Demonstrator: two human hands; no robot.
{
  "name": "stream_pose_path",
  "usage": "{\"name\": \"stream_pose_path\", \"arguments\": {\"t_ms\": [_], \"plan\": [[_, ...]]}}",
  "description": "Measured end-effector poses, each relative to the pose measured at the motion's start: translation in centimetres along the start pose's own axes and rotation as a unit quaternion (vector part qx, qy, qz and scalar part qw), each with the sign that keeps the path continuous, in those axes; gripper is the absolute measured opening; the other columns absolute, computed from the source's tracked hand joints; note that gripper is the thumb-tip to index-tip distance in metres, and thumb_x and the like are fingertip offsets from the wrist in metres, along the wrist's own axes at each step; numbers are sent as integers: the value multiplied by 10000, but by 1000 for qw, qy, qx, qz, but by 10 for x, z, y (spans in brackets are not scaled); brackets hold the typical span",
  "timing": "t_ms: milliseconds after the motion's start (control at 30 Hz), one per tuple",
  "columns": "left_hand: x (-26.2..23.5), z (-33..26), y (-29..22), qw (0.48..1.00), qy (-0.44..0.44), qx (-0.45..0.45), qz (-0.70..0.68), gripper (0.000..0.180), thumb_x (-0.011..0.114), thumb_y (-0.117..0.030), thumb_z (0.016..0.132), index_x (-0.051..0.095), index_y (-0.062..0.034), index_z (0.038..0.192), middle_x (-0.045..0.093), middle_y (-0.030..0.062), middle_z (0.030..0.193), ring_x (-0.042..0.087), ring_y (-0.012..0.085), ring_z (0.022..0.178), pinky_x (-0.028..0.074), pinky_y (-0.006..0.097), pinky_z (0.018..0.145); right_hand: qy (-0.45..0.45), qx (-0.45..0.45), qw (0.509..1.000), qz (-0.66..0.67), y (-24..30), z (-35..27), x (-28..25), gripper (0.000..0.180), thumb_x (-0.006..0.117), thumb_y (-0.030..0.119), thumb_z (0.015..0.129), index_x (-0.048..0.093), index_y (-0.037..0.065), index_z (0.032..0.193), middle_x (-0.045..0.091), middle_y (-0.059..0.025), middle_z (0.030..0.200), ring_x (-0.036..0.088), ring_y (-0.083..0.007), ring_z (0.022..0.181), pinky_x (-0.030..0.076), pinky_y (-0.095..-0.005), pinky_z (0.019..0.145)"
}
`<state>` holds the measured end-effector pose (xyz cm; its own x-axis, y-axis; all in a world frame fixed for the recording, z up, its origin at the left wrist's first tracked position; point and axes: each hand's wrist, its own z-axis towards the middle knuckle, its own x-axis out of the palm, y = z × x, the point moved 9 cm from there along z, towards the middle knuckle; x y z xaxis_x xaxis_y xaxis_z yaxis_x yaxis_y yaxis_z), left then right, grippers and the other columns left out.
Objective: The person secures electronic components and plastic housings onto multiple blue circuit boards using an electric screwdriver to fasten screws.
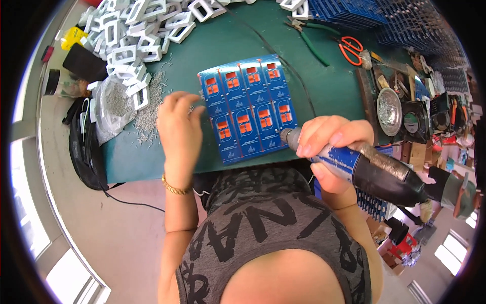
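At the near edge of the green table, the person's right hand is wrapped tight around an electric screwdriver, a chunky thing with a blue front section and a black taped-up body. Its metal nose sits right at the lower right corner of a blue tray that holds two rows of four blue pieces with orange inserts. The fingers cover most of the front of the tool, so I can't make out the bit itself or whether it's actually touching the tray.

The left hand is on the other side, just beside the tray's left edge, fingers curled down with the tips together over a scatter of small silvery screws. Looks like a pinch, but the fingertips are turned away, so I can't tell if there's a screw in there. There's a gold bracelet on that wrist.

Further out: a clear bag of more of those screws sits left of the scatter, and behind it there's a big heap of white plastic frames that runs off the top of the view. Over on the far right side of the table you've got green-handled pliers and orange-handled scissors, then a round metal dish with small bits in it, too tiny to identify. Stacks of blue crates at the top right are cut off by the rim. A black bag hangs off the table's left end.
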<state>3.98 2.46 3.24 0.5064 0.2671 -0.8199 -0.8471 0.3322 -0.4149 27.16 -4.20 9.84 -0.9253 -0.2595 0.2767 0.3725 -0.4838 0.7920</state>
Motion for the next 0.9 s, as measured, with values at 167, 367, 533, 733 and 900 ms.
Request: {"name": "stream_pose_path", "arguments": {"t_ms": [167, 367, 533, 733, 900], "plan": [[3, -4, 45, 986, 110, -97, 77, 117, 741, -138, 738, 709, -84, 837, 624, 55, 876, 574, 289, 851, 464, 398, 752, 41, 35, 999, 1, -9, 9, 12, 412, 683, -76, 637, 522, 39, 998, 624, -134, 824, 623, -239, 731, 523, -362, 671], [2, -8, 40, 996, 51, -58, 50, 76, 740, -113, 733, 708, -80, 793, 614, 38, 812, 561, 269, 799, 457, 384, 735, 95, 0, 993, -71, -10, 16, 23, 438, 700, -65, 594, 540, 31, 990, 632, -145, 785, 645, -259, 669, 539, -359, 600], [-3, -16, 48, 997, 19, -68, -20, 64, 734, -79, 736, 688, -62, 777, 641, 43, 817, 570, 258, 803, 453, 374, 741, 132, -4, 986, -99, -8, 22, 33, 433, 741, -35, 621, 536, 45, 994, 639, -134, 779, 641, -265, 633, 532, -358, 568], [-4, -19, 57, 992, -14, -90, -86, 60, 699, -45, 780, 656, -54, 821, 662, 55, 839, 602, 254, 816, 451, 363, 766, 220, -32, 964, -145, -7, 21, 38, 472, 717, 39, 710, 434, 88, 1084, 646, -129, 828, 651, -257, 644, 516, -391, 590], [-5, -25, 59, 993, -54, -76, -72, 86, 665, -21, 806, 645, -66, 876, 677, 50, 863, 617, 252, 852, 452, 359, 784, 189, -108, 954, -205, 9, -2, 46, 453, 807, 115, 732, 481, 86, 1046, 649, -120, 802, 670, -270, 646, 560, -377, 560]]}}
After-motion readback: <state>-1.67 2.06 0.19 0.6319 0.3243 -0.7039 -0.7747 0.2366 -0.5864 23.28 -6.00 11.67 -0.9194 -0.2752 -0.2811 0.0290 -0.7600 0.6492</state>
